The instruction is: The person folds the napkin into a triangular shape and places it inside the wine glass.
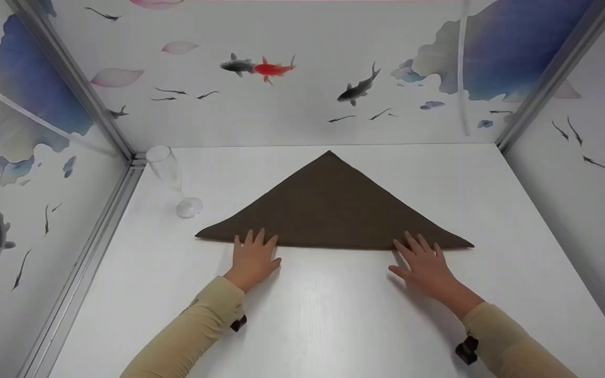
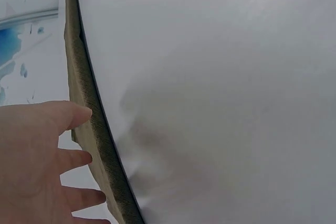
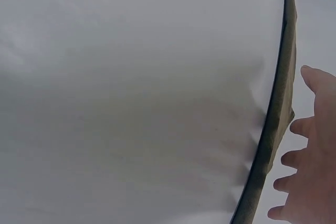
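A brown cloth napkin (image 1: 329,210), folded into a triangle, lies flat on the white table, its peak pointing away from me and its long folded edge toward me. My left hand (image 1: 254,258) is at the left part of that near edge, fingers spread and straight, fingertips over the cloth. At the right part of the edge is my right hand (image 1: 423,265), its fingers also spread, with the thumb apart over the table. Both wrist views show the folded edge beside the outstretched fingers. Whether the fingertips press on the cloth cannot be told.
A clear stemmed glass (image 1: 168,178) is at the table's back left, left of the cloth. White panels printed with fish and petals (image 1: 292,73) enclose the table (image 1: 323,304) at the back and both sides, with metal rails (image 1: 108,220) along the left corner.
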### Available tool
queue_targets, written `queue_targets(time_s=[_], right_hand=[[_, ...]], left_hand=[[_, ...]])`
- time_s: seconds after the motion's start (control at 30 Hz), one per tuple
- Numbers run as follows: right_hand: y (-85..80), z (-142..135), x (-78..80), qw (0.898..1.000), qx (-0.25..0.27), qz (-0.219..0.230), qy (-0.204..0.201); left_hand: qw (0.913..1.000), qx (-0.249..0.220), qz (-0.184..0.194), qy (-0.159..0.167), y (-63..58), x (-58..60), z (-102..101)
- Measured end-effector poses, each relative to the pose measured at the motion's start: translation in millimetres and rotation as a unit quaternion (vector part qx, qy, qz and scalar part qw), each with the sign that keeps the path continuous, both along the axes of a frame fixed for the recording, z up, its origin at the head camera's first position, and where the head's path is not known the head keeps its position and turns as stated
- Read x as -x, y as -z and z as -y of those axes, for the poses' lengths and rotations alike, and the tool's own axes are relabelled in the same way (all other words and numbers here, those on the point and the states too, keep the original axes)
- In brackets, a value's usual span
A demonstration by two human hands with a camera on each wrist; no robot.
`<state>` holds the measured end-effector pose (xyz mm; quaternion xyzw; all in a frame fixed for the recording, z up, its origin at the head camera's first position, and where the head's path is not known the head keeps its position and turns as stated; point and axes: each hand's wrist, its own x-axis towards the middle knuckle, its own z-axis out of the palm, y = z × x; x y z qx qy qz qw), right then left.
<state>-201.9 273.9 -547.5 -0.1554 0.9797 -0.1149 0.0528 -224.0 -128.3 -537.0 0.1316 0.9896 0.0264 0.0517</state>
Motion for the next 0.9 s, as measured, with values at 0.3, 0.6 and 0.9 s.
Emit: queue_targets(time_s=[0.3, 0.6, 0.9], right_hand=[[4.9, -1.9, 0.5, 1.0, -0.026, 0.011, 0.007], [11.8, -5.1, -5.0, 1.0, -0.026, 0.016, 0.006], [14.5, -8.2, -5.7, 0.999, -0.022, 0.031, -0.005]], left_hand=[[0.9992, -0.001, 0.03, -0.025, 5.9, 1.7, 10.1], [0.9979, 0.012, 0.063, -0.01, 5.1, -3.7, 21.8], [0.9949, -0.009, 0.101, -0.001, 5.3, -3.5, 30.6]])
